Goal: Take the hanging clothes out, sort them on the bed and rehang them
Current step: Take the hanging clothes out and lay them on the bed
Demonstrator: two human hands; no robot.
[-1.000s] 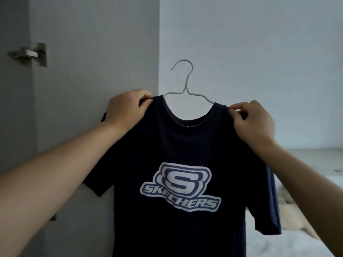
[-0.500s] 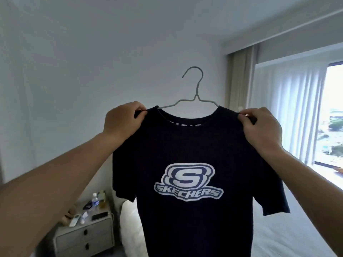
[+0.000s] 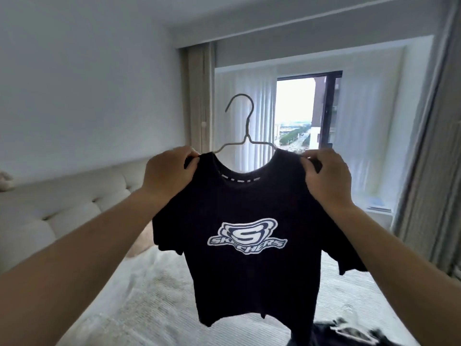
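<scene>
Skechers T-shirt (image 3: pixel 249 245) hangs light and limp (on its wire hanger (image 3: pixel 245 136)), so my left hand (image 3: pixel 167 176) and right hand (image 3: pixel 324 178) pinch its shoulders.

Open air surrounds the hanger (image 3: pixel 243 126) hook at frame centre. Below, the hanging T-shirt (image 3: pixel 252 236) blocks the middle; the white bed (image 3: pixel 139 295) lies bare lower left, while dark clothes (image 3: pixel 349 333) occupy the lower right.

I see a pale wall (image 3: pixel 87 71) and tufted headboard (image 3: pixel 62 208) beyond the left hand (image 3: pixel 167 176); above the right hand (image 3: pixel 326 181), a bright window (image 3: pixel 294 108) with sheer curtains (image 3: pixel 249 108).
</scene>
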